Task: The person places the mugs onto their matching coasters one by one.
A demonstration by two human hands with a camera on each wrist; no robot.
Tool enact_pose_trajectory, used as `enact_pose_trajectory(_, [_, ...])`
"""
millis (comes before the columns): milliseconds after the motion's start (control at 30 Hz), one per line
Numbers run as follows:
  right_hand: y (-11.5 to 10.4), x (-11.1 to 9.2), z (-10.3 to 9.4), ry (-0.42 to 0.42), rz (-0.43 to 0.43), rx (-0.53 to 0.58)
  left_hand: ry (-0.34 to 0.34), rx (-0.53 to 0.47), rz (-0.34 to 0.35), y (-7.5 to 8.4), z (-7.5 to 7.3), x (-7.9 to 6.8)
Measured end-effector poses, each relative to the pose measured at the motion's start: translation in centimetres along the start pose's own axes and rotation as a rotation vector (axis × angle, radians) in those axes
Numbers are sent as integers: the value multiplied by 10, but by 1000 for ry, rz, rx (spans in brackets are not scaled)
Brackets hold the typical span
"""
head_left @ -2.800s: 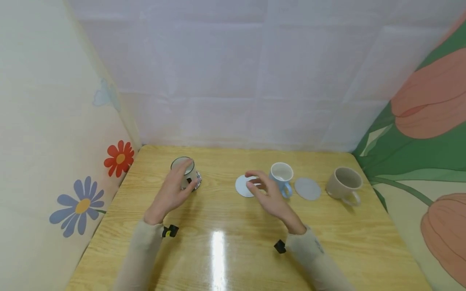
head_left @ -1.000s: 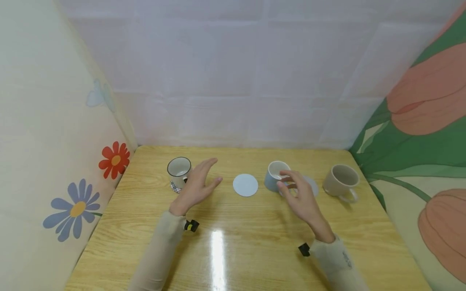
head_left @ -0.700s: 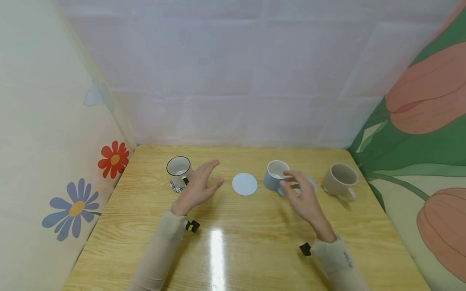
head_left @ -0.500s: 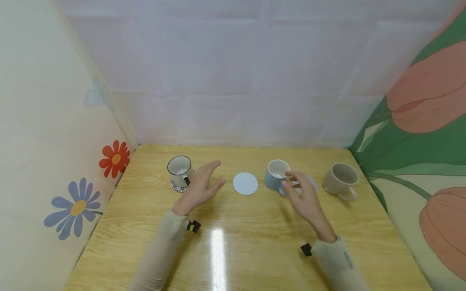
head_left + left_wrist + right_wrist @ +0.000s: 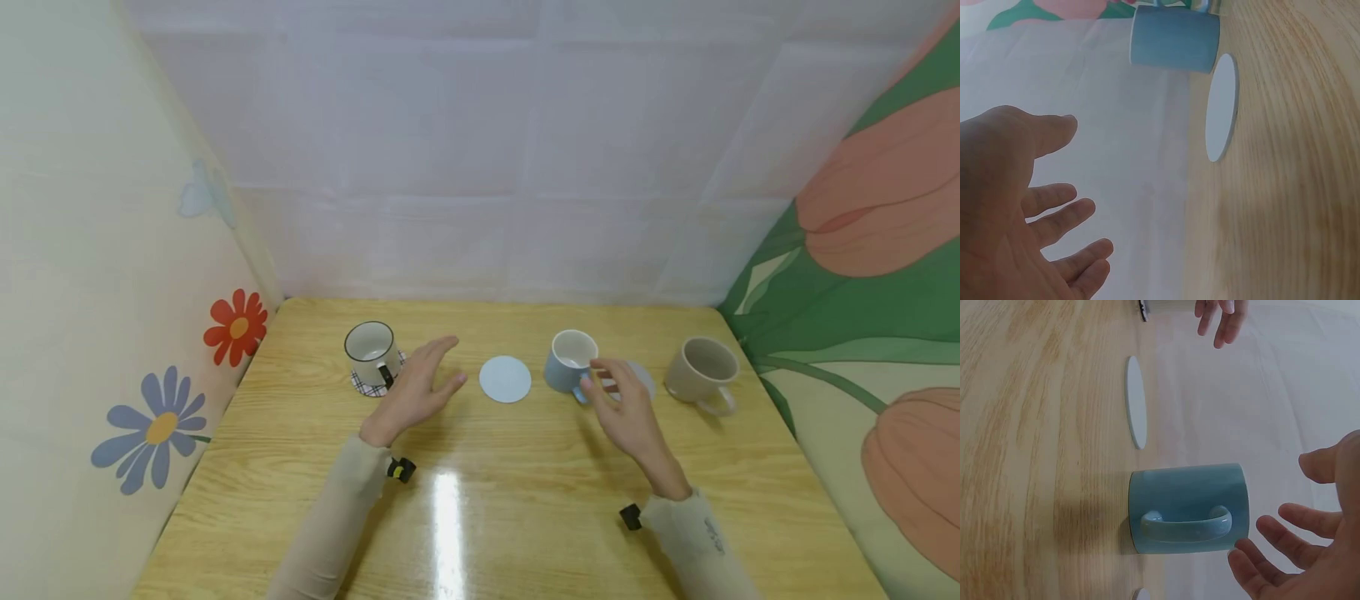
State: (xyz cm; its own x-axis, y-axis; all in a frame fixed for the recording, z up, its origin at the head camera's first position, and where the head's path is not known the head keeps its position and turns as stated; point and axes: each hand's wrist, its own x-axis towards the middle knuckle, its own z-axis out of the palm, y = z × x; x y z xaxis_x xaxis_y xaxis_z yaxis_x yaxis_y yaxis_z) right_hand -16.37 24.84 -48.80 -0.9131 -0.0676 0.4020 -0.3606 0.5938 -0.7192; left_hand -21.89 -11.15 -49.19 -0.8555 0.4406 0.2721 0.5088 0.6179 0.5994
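A blue mug (image 5: 564,371) with a white inside stands upright on the table, its handle (image 5: 1186,529) facing me. My right hand (image 5: 624,412) is just to the right of its handle, fingers spread and slightly bent, holding nothing. To the mug's left lies a pale blue round coaster (image 5: 505,379). My left hand (image 5: 411,396) hovers between that coaster and a white mug (image 5: 367,354) with a dark rim, its fingers loose and holding nothing. The white mug sits on a checked coaster (image 5: 365,387), and the left hand hides part of that coaster.
A grey coaster (image 5: 641,379) lies behind my right hand, partly covered by it. Farther right stands a beige mug (image 5: 697,375). The wooden table (image 5: 510,500) ends at a white cloth backdrop (image 5: 450,167), with flower-printed walls at both sides.
My left hand has moved right, away from the white mug. My right hand has shifted right from over the pale blue coaster to beside the blue mug's handle; both hands are nearly still lately.
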Motion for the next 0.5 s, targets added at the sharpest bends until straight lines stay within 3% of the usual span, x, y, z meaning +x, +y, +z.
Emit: enact_pose_trajectory(500, [3, -4, 4, -41, 163, -30, -65, 28, -40, 0, 14, 7])
